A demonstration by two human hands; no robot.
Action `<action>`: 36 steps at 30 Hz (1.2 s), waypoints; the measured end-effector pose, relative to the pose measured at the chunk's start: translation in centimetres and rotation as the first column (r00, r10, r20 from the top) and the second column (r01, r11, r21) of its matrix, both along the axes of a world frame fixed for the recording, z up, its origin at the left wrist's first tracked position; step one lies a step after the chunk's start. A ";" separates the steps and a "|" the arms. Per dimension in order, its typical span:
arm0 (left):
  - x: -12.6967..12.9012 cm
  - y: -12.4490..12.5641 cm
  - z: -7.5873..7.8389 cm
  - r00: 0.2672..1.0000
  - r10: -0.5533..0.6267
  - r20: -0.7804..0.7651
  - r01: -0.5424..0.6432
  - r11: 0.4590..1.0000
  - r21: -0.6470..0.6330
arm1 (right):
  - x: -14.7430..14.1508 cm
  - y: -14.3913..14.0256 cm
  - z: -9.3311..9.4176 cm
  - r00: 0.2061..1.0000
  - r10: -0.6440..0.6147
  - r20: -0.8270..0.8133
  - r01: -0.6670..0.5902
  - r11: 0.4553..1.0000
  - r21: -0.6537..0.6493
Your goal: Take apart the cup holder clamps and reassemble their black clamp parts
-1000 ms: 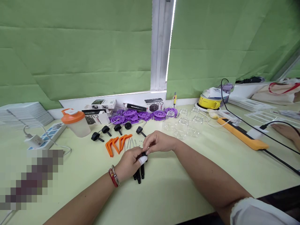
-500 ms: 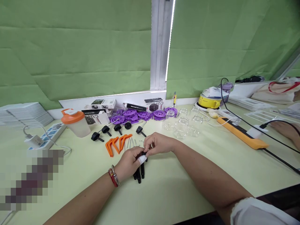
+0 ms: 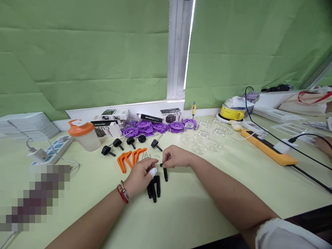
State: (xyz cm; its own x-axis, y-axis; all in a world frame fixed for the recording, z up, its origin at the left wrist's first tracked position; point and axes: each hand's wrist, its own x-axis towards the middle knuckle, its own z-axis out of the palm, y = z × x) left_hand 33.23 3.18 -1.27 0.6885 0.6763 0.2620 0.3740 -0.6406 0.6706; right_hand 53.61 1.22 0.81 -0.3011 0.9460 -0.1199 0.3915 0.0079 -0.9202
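Observation:
My right hand (image 3: 176,157) pinches the top end of a short black rod (image 3: 165,173), whose lower end points down at the pale green table (image 3: 197,200). A little to the left, my left hand (image 3: 140,175) has a white-taped thumb and rests over a small bunch of black rods (image 3: 154,188) lying on the table; its fingers curl loosely and I cannot tell whether they grip one. Just beyond both hands lie orange curved parts (image 3: 129,158) and several thin metal pins (image 3: 145,156).
Farther back are black knobs with stems (image 3: 117,143), purple discs (image 3: 155,127), small boxes (image 3: 110,115), clear glass cups (image 3: 204,138) and an orange-lidded shaker (image 3: 84,135). A power strip (image 3: 50,152) lies left, an orange power strip (image 3: 269,148) with cables right. Another person's hand (image 3: 325,143) shows at the right edge.
My hands have come apart: the right hand has drawn one black rod off to the right, and the left hand has shifted slightly left over the remaining rods.

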 end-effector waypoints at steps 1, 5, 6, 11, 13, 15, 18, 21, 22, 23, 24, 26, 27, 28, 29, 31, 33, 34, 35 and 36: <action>-0.1 0.2 -0.1 1.000 0.014 0.004 -0.014 1.000 -0.002 | 0.2 0.0 0.0 1.000 -0.008 -0.010 0.007 0.998 -0.067; -0.2 0.5 -0.5 0.999 0.032 -0.029 -0.031 0.999 0.028 | 0.6 0.1 -0.1 1.000 0.001 0.009 0.001 0.966 -0.257; -0.2 0.5 -0.5 0.999 0.029 -0.041 -0.027 0.999 0.038 | 0.6 0.2 -0.1 1.000 0.005 0.017 0.001 0.958 -0.286; -0.4 0.4 -0.2 0.994 0.006 -0.110 0.003 0.997 0.076 | 0.4 0.2 -0.2 0.998 -0.057 0.030 0.063 0.954 -0.292; -0.5 0.4 -0.1 0.989 -0.018 -0.149 0.028 0.998 0.063 | 0.3 0.2 -0.3 0.997 -0.068 0.034 0.075 0.949 -0.305; -0.7 0.4 0.0 0.978 -0.059 -0.200 0.068 0.997 0.037 | 0.2 0.3 -0.6 0.997 -0.060 0.044 0.072 0.938 -0.339; -0.9 0.5 0.1 0.952 -0.127 -0.277 0.139 0.990 0.024 | -0.2 0.3 -1.0 0.997 -0.050 0.055 0.067 0.924 -0.376; -1.0 0.5 0.2 0.935 -0.160 -0.316 0.180 0.983 0.033 | -0.6 0.2 -1.1 0.997 -0.051 0.050 0.067 0.916 -0.396; -1.1 0.5 0.2 0.932 -0.163 -0.325 0.183 0.983 0.030 | -0.7 0.1 -1.0 0.998 -0.051 0.042 0.064 0.914 -0.401; -1.2 0.5 0.3 0.929 -0.167 -0.332 0.185 0.982 0.024 | -0.8 0.1 -1.0 0.998 -0.051 0.034 0.061 0.912 -0.406; -1.2 0.6 0.3 0.925 -0.173 -0.338 0.188 0.982 0.015 | -0.8 0.0 -1.0 0.998 -0.049 0.025 0.055 0.910 -0.410; -1.4 0.7 0.3 0.919 -0.193 -0.343 0.202 0.979 -0.010 | -0.8 -0.1 -0.9 0.999 -0.040 0.006 0.039 0.910 -0.412; -1.5 0.8 0.3 0.917 -0.205 -0.343 0.210 0.977 -0.022 | -0.7 -0.1 -1.0 0.999 -0.035 -0.002 0.031 0.912 -0.410; -1.6 0.9 0.3 0.915 -0.215 -0.341 0.217 0.976 -0.033 | -0.7 -0.1 -1.1 1.000 -0.030 -0.007 0.025 0.913 -0.407; -1.7 0.9 0.3 0.913 -0.225 -0.340 0.225 0.974 -0.042 | -0.7 -0.1 -1.2 1.000 -0.026 -0.011 0.019 0.915 -0.403; -1.8 1.0 0.3 0.907 -0.247 -0.341 0.243 0.968 -0.056 | -0.7 -0.1 -1.4 1.000 -0.012 -0.015 0.005 0.919 -0.395; -2.0 1.2 0.5 0.900 -0.266 -0.344 0.262 0.963 -0.059 | -0.8 -0.1 -1.5 1.000 0.003 -0.012 -0.007 0.920 -0.392; -2.1 1.3 0.6 0.902 -0.265 -0.341 0.263 0.963 -0.052 | -0.8 -0.1 -1.4 1.000 0.012 -0.009 -0.014 0.919 -0.394; -2.2 1.4 0.7 0.910 -0.250 -0.330 0.253 0.967 -0.036 | -0.7 -0.1 -1.4 1.000 0.017 -0.006 -0.018 0.918 -0.395; -2.3 1.6 0.8 0.924 -0.224 -0.310 0.232 0.973 -0.014 | -0.7 -0.1 -1.3 1.000 0.021 -0.001 -0.019 0.917 -0.398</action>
